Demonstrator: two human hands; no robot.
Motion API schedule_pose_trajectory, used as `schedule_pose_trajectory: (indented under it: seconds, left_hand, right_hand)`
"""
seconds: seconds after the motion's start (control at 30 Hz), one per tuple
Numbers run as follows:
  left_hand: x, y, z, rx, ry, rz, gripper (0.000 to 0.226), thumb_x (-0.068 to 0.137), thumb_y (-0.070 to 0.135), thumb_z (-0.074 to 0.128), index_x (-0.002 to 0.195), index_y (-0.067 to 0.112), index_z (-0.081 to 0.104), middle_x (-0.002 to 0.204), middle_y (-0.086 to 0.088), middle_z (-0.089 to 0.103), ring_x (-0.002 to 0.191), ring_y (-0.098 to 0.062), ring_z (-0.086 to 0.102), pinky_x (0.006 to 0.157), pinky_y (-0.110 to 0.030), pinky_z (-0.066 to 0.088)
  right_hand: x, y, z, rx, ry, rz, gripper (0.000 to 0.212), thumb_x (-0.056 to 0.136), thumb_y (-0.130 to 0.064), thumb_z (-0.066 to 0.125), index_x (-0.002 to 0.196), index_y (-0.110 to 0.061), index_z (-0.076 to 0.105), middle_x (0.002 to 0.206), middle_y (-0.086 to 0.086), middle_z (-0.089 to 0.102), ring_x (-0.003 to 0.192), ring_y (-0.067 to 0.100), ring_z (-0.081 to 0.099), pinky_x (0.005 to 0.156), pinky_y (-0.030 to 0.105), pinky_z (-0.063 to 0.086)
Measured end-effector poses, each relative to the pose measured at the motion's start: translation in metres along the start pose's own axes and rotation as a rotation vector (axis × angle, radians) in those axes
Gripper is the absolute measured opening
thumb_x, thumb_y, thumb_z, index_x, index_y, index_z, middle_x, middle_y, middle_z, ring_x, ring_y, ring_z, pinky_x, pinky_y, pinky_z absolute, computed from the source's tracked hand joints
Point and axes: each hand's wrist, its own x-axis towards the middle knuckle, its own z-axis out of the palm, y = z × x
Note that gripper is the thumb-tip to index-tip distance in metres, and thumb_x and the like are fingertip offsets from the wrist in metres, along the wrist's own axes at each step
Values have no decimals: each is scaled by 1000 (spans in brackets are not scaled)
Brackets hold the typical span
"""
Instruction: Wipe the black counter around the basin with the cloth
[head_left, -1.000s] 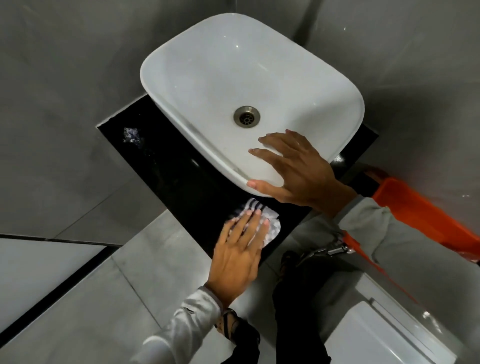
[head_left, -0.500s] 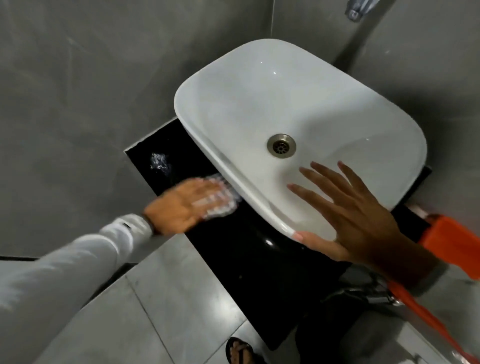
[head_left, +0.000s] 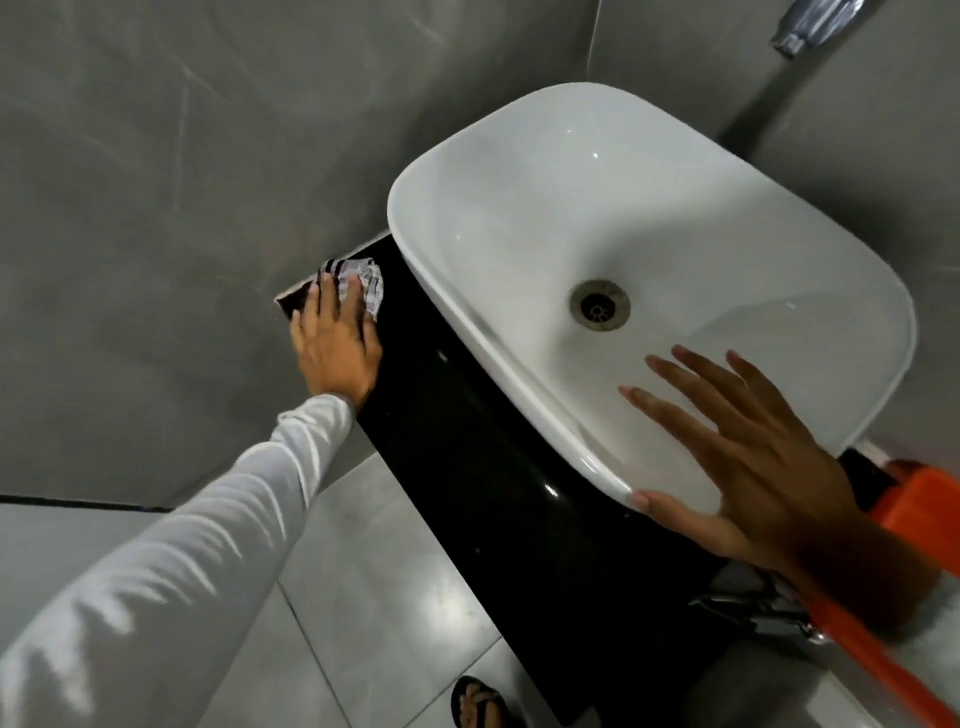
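A white rectangular basin (head_left: 519, 171) with a metal drain (head_left: 599, 304) stands on a glossy black counter (head_left: 483, 467). My left hand (head_left: 335, 343) lies flat on a white cloth with dark stripes (head_left: 366, 283), pressing it onto the counter's far left corner by the grey wall. Most of the cloth is hidden under my fingers. My right hand (head_left: 748, 467) rests open on the basin's near rim, fingers spread over the bowl, thumb on the rim's outer edge.
Grey tiled walls (head_left: 156, 208) close in behind and to the left. A chrome tap (head_left: 810, 26) sticks out at the top right. An orange object (head_left: 919, 504) and a metal fitting (head_left: 753, 613) sit at the right. My sandalled foot (head_left: 480, 704) stands on the grey floor tiles.
My left hand has slid the cloth along the counter from the near front, past the basin's left side, to the far left corner. My right hand stays on the basin rim.
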Motion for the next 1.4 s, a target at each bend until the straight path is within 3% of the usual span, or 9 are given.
schedule_pose_trajectory:
  seconds: [0.13,0.3,0.53,0.63,0.73,0.97,1.1,1.2,1.4]
  left_hand:
    - [-86,45,1,18,-42,43,60,99,27,49,158,24,37,170,-11,29,157,-30,27,127,-53,21]
    - [-210,75,13,30,-162,689,67,94,28,52,159,29,34,168,-7,35,156,-30,33,122,-57,32]
    - [-102,22,7,74,-227,1260,49,103,32,38,149,26,52,162,-6,42,153,-29,38,128,-49,25]
    - [-38,-11,-1,128,-143,1044,50,104,32,36,147,17,55,160,-13,44,149,-34,42,124,-52,32]
    - [8,-55,-13,89,-47,552,54,102,29,36,150,10,50,160,-22,43,150,-41,40,122,-57,33]
    - [-8,-22,6,-578,107,-216,54,106,8,42,159,9,32,172,-20,8,161,-38,0,132,-41,5]
    - [-33,-6,5,-837,181,-394,59,105,5,40,161,4,20,172,-18,11,162,-29,10,129,-26,8]
    - [-76,14,9,-988,216,-424,59,106,5,39,162,6,19,171,-11,24,158,-24,25,132,-35,17]
    - [-186,60,17,-1080,200,-432,62,110,10,37,164,15,9,171,11,12,155,4,19,129,-23,15]
  right_hand:
    - [-1,-3,2,-41,10,37,85,90,-75,48,151,-17,58,160,19,54,153,38,46,120,69,40]
    - [-6,-4,4,-58,55,45,84,93,-76,49,151,-17,58,157,20,57,152,37,47,120,67,40]
    - [-3,-2,2,-19,24,30,88,94,-80,38,150,-16,60,155,19,59,151,37,49,119,69,41]
    - [-3,0,1,-14,-3,31,91,91,-84,39,151,-18,58,158,16,57,153,35,46,121,67,41]
    - [-3,1,1,-1,2,25,91,88,-84,46,151,-19,58,160,14,55,155,32,44,122,66,40]
    - [0,-1,1,14,-24,22,90,87,-79,48,151,-17,57,160,15,55,153,34,45,122,68,39]
    - [1,-1,1,2,-13,17,87,87,-76,49,150,-16,58,158,16,57,152,35,47,121,67,41]
    - [1,-2,2,-23,-10,23,87,88,-76,48,150,-17,58,157,16,57,151,36,48,121,67,41]
    - [-1,-3,6,-35,45,22,85,89,-75,47,150,-17,59,154,18,60,150,37,50,120,65,42]
